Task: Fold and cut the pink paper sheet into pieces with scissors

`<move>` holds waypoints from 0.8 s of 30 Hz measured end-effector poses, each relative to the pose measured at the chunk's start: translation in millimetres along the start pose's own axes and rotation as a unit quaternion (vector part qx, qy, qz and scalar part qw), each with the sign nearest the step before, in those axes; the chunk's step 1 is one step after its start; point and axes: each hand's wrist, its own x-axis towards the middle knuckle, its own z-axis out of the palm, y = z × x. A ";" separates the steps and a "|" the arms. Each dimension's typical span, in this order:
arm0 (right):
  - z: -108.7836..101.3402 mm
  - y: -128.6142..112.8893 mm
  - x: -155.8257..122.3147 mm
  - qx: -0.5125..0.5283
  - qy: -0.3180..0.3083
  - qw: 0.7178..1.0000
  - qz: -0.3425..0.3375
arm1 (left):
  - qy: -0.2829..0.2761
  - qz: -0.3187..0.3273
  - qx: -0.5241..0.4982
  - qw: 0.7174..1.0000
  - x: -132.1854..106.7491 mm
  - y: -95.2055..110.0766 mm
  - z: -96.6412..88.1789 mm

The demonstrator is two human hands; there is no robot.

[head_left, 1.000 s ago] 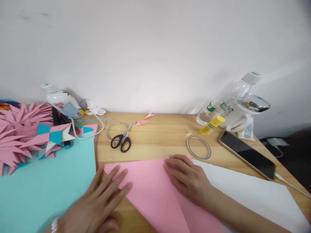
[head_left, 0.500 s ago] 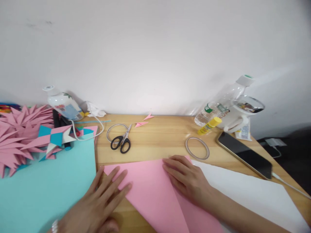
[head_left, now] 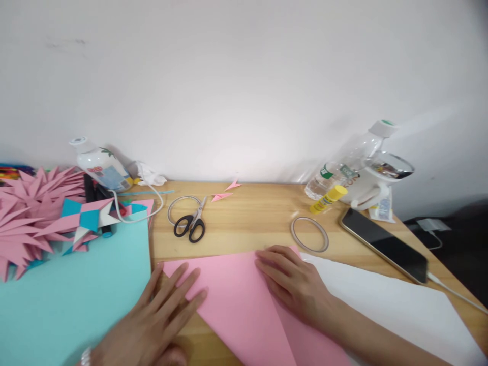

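Observation:
A pink sheet of paper (head_left: 236,295), folded over on itself, lies at the front of the wooden table. My left hand (head_left: 156,315) rests on its left corner, with the fingers spread out and lying flat. On the upper right of the fold is my right hand (head_left: 293,284), its fingers stretched out flat and close together over the paper. A white sheet (head_left: 385,300) lies to the right, partly under my right forearm. Left of my left hand is a turquoise sheet (head_left: 95,284).
Black-handled scissors (head_left: 193,223) lie across a tape roll (head_left: 173,206); another tape roll (head_left: 309,235) sits to the right. A glue stick (head_left: 328,199), water bottle (head_left: 318,183), mug (head_left: 366,190) and phone (head_left: 383,244) stand or lie at right. Pink folded-paper pieces (head_left: 34,208) crowd the left.
The view has tilted very slightly, so everything sits a little lower. Both hands and the pink paper keep their places.

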 end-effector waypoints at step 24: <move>-0.8 -3.2 2.2 -0.001 0.017 1.000 -0.007 | -0.050 -0.020 -0.077 0.996 0.4 -5.4 -6.4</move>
